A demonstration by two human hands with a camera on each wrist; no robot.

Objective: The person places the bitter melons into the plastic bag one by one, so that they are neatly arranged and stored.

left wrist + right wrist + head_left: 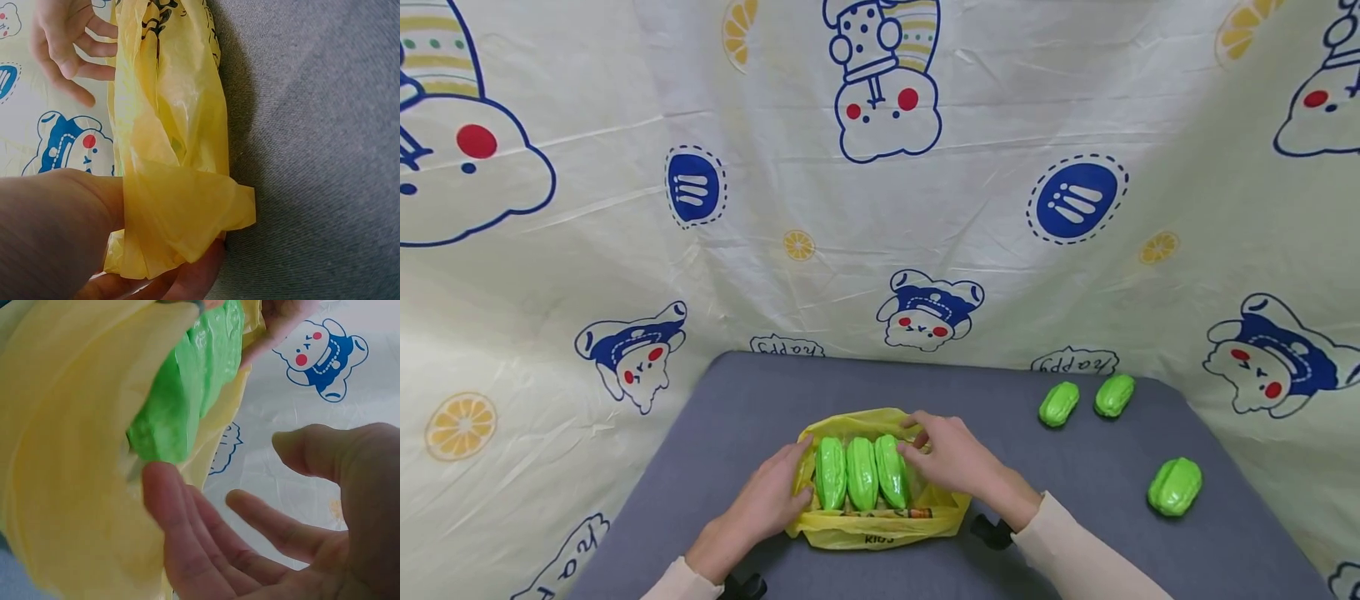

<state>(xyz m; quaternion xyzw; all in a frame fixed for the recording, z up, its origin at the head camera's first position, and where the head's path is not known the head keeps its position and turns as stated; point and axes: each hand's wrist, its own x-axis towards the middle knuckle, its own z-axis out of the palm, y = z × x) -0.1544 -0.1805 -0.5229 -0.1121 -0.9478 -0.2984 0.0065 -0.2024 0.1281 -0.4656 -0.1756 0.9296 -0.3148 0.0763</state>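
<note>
A yellow plastic bag (835, 533) with dark lettering on its near side lies spread wide at the front middle of the table. Three glossy green ribbed fruits, like star fruits (862, 475), lie side by side inside it. My left hand (763, 500) grips the bag's left side; in the left wrist view the bag's film (187, 212) covers part of the thumb, and fingers show below it. Over the bag's right side, my right hand (951, 454) has its fingers spread and loosely bent. Its fingertips are close to the rightmost fruit (169, 425) in the right wrist view.
Two more green fruits (1059, 404) stand at the table's back right, and another (1176, 487) lies nearer on the right. The grey table (1000, 550) meets a white printed cloth (985, 217) behind it.
</note>
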